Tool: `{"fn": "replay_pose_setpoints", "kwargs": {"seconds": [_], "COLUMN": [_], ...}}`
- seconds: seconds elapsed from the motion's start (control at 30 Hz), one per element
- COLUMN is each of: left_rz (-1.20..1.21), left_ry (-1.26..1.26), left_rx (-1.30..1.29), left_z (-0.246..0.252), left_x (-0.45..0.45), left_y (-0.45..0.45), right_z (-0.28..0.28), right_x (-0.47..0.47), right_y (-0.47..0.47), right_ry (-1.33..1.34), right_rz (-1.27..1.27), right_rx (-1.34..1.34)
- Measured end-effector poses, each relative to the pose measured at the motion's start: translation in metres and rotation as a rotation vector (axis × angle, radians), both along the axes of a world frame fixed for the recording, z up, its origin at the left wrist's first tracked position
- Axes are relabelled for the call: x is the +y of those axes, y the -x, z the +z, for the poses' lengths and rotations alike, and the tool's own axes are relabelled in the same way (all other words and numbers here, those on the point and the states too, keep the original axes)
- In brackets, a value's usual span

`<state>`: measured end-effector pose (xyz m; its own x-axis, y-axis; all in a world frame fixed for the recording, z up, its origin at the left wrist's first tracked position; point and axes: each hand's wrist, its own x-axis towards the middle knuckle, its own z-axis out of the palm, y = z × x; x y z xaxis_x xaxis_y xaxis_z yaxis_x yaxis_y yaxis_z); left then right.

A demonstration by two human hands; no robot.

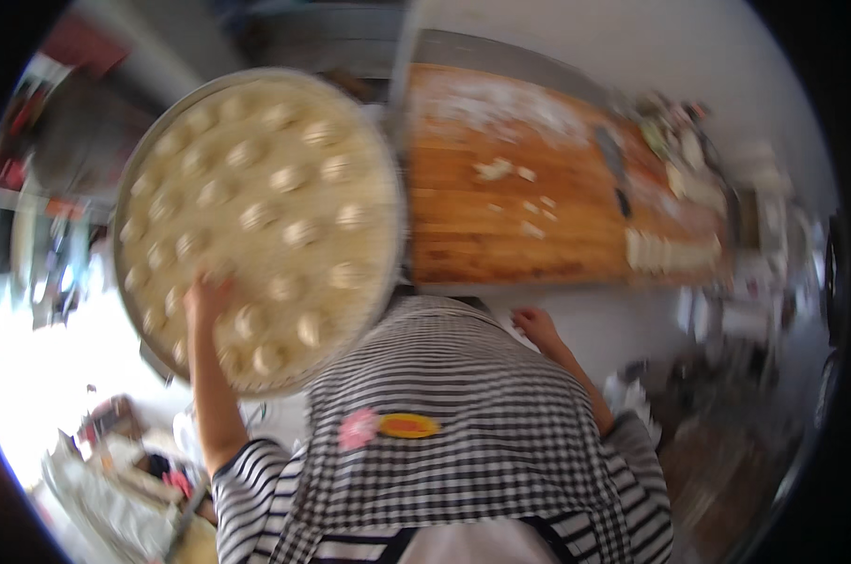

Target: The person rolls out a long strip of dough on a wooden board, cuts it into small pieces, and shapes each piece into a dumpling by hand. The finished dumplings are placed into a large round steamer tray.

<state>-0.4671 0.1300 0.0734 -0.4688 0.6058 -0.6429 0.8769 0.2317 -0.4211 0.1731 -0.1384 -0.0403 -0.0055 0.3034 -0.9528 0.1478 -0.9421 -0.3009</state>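
On the left lies a large round steamer tray (245,243) lined with pale cloth, with many white buns in loose rings. My left hand (210,292) reaches over its lower left part, at a bun (221,269); blur hides whether the fingers grip it. My right hand (534,326) hangs below the front edge of a floured wooden board (510,240), its fingers curled, with nothing seen in them. Small scraps of dough (496,169) lie on the board. A knife (614,162) with a dark handle rests towards its right side, above a row of cut dough pieces (672,252).
Beyond the board's right end stand assorted items (679,137), partly blurred. The tray's rim comes close to the board's left edge. Bags and boxes (108,486) lie at the lower left. My checked apron touches near the tray.
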Motion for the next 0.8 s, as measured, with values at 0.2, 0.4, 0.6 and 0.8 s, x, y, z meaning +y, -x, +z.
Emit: {"fn": "replay_pose_setpoints", "kwargs": {"seconds": [0.2,0.4,0.6,0.8], "left_rz": [0.18,0.677,0.769,0.581], "left_ry": [-0.766,-0.651,-0.311,-0.075], "left_rx": [-0.404,-1.02,-1.238,-1.454], "left_z": [-0.015,-0.045,-0.066,-0.088], "left_x": [-0.021,-0.066,-0.08,-0.079], "left_y": [-0.046,-0.26,-0.38,-0.442], "right_z": [-0.028,-0.067,-0.071,-0.015], "right_x": [-0.012,0.018,0.041,0.106], "right_y": [-0.082,-0.315,-0.379,-0.376], "right_ry": [-0.328,-0.446,-0.668,-0.327], "right_rz": [0.02,0.325,0.702,1.061], "right_rx": [-0.51,-0.907,-1.029,-0.809]}}
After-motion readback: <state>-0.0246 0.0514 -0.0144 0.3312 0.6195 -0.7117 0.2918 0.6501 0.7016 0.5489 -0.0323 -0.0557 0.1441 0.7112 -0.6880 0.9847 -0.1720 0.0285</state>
